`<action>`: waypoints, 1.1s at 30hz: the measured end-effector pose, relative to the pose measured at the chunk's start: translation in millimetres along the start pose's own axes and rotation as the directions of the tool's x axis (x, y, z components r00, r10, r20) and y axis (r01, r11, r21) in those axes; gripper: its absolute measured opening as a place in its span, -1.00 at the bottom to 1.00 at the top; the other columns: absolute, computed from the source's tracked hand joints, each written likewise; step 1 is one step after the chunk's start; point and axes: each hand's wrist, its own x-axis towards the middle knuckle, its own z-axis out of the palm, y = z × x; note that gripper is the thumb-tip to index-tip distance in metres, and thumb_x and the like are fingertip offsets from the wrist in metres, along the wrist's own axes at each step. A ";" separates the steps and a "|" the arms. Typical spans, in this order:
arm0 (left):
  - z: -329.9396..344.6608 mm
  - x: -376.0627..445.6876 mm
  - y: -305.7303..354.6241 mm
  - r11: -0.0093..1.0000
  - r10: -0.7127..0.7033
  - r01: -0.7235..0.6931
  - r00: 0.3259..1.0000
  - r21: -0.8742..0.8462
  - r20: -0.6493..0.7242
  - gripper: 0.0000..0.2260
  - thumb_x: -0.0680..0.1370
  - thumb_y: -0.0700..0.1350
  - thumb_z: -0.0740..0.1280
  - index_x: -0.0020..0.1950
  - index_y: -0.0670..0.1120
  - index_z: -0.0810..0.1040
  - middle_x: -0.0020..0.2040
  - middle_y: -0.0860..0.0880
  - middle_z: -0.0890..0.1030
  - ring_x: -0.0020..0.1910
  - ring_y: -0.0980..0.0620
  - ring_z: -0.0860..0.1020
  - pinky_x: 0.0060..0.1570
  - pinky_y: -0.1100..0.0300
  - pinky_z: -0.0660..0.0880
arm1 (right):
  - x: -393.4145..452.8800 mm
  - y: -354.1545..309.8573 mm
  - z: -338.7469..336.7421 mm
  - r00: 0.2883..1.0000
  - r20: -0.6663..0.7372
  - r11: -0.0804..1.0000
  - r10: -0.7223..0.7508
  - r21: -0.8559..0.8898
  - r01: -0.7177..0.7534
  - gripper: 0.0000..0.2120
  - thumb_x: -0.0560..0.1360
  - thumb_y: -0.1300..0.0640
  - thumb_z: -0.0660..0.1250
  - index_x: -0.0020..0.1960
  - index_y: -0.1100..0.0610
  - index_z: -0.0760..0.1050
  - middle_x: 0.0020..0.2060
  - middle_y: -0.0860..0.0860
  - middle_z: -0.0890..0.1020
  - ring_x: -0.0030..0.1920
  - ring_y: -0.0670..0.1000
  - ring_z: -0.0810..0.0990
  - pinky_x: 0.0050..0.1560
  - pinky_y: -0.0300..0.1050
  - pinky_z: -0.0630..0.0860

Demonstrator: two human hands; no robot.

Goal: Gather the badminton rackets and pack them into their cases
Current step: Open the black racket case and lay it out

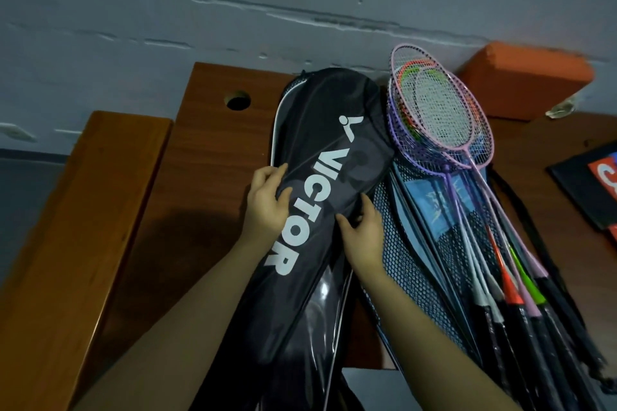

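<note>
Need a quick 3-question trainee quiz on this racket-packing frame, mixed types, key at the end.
1. True or false: both hands hold the black VICTOR case.
2. Where does the bundle of loose rackets lie relative to that case?
A) to its left
B) to its right
C) inside it
3. Fill in: the rackets rest on a blue and black ____ case.

Key:
1. True: the left hand grips its left edge and the right hand pinches its right edge.
2. B
3. mesh
</note>
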 end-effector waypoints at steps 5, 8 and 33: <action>-19.9 -17.7 10.6 0.998 0.058 -0.058 0.996 0.003 -0.074 -0.63 0.50 -0.35 0.30 0.30 -0.22 0.45 0.16 -0.18 0.45 0.09 0.12 0.39 0.11 0.61 0.25 | -17.4 0.7 4.6 0.999 -0.021 0.982 -0.038 0.183 0.041 -0.43 0.45 0.22 0.39 0.41 0.10 0.29 0.23 0.05 0.47 0.22 0.01 0.46 0.30 0.07 0.41; -39.1 -28.8 8.7 0.998 -0.019 0.024 0.996 0.059 -0.091 -0.63 0.53 -0.27 0.28 0.34 -0.13 0.43 0.23 -0.14 0.41 0.14 0.17 0.31 0.14 0.54 0.19 | -27.9 -5.0 12.1 0.996 0.012 0.969 -0.086 0.231 0.081 -0.46 0.46 0.22 0.39 0.39 0.08 0.31 0.21 -0.01 0.48 0.20 -0.06 0.47 0.31 -0.03 0.42; -58.5 -74.0 5.5 0.963 -0.023 -0.029 0.981 0.267 0.191 -0.46 0.55 0.12 0.21 0.47 -0.04 0.19 0.50 -0.09 0.09 0.47 -0.04 0.02 0.43 0.01 0.04 | -52.8 -64.8 -14.0 0.941 -0.088 0.928 -0.327 0.156 0.337 -0.57 0.44 0.26 0.38 0.27 0.03 0.42 0.13 -0.05 0.51 -0.07 -0.02 0.57 0.01 -0.05 0.57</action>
